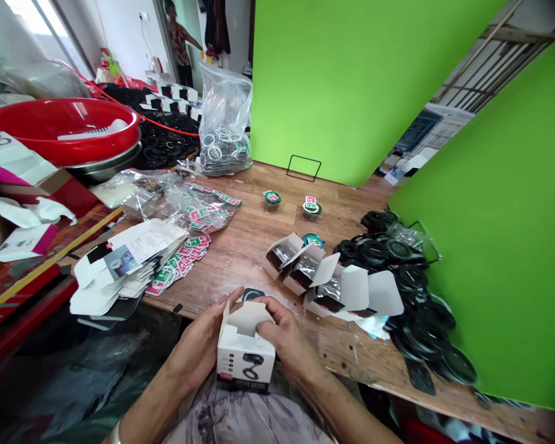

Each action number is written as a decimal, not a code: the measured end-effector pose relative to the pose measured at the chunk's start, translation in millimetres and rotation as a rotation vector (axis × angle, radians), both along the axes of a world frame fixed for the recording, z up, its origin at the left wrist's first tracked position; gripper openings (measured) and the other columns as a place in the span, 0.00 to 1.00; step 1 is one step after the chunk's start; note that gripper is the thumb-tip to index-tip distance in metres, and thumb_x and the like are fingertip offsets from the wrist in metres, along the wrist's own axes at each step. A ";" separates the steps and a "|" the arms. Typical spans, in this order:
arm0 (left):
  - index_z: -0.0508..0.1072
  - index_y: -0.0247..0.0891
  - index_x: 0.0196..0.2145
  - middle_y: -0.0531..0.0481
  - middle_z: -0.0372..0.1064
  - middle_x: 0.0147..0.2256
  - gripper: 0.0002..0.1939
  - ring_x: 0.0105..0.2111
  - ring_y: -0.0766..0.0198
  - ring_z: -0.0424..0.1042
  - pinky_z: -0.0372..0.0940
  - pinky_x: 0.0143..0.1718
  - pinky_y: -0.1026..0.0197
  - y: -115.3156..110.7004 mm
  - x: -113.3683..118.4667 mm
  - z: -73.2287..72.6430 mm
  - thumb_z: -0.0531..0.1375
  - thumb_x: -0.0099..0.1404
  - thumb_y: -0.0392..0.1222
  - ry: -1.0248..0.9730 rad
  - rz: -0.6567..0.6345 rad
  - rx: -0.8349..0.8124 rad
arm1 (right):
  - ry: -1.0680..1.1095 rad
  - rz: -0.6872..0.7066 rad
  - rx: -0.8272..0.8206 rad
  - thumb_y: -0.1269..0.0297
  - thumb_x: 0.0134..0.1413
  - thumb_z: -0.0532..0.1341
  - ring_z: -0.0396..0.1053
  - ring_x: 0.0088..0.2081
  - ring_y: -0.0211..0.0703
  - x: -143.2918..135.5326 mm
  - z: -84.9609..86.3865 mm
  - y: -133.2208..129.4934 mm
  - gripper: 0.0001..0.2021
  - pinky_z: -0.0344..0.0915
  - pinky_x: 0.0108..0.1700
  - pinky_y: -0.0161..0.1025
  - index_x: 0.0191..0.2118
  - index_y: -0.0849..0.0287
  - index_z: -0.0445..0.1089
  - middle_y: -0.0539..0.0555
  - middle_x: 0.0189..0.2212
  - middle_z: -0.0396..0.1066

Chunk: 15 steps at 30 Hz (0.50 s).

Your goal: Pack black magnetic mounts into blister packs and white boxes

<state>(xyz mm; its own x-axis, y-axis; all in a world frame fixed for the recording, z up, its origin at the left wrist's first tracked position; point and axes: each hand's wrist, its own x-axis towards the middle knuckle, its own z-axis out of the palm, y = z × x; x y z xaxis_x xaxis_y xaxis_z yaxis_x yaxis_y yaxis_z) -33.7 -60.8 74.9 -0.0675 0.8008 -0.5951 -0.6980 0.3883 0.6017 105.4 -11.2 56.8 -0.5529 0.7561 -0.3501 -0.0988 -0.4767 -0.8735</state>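
Between my two hands, over my lap at the table's front edge, is a small white cardboard box [246, 362] with a black product picture on its side. Its top flaps stand up. My left hand [204, 333] lies along the box's left side, fingers pressed against it. My right hand [283, 333] grips the right side, with the thumb at the open top. What lies inside the box is hidden. Just beyond it sits a dark flat piece with a ring on it [253, 295], partly covered by my fingers. Several open boxes [326, 295] with clear-wrapped contents stand to the right.
Flattened white cartons [124, 265] and red-green stickers [180, 264] lie at left. Black round parts [419, 308] are heaped at right before a green panel [490, 246]. A bag of rings [225, 129] and a red basin [60, 120] stand farther back. A person [181, 46] stands in the background.
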 end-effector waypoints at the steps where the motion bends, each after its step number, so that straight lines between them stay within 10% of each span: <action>1: 0.65 0.32 0.54 0.44 0.73 0.40 0.31 0.39 0.59 0.71 0.63 0.39 0.63 -0.1 0.6 -0.5 0.60 0.53 0.48 -0.013 0.006 -0.019 | -0.002 -0.021 0.026 0.73 0.37 0.55 0.63 0.26 0.35 -0.4 -1.9 0.0 0.15 0.58 0.27 0.30 0.37 0.58 0.67 0.47 0.29 0.70; 9: 0.56 0.47 0.59 0.47 0.64 0.50 0.39 0.39 0.62 0.70 0.62 0.35 0.64 -6.7 6.0 -20.3 0.61 0.49 0.33 0.324 -0.108 0.130 | -0.053 0.171 0.642 0.68 0.52 0.57 0.66 0.40 0.40 6.6 2.8 5.3 0.11 0.63 0.44 0.38 0.37 0.55 0.75 0.52 0.36 0.69; 15: 0.60 0.44 0.57 0.45 0.63 0.52 0.40 0.48 0.54 0.66 0.62 0.43 0.60 -10.6 -0.2 -10.2 0.60 0.43 0.32 0.057 -0.138 0.144 | -0.098 0.313 0.593 0.57 0.59 0.57 0.67 0.40 0.39 17.7 13.4 11.5 0.13 0.63 0.42 0.37 0.32 0.57 0.76 0.53 0.37 0.68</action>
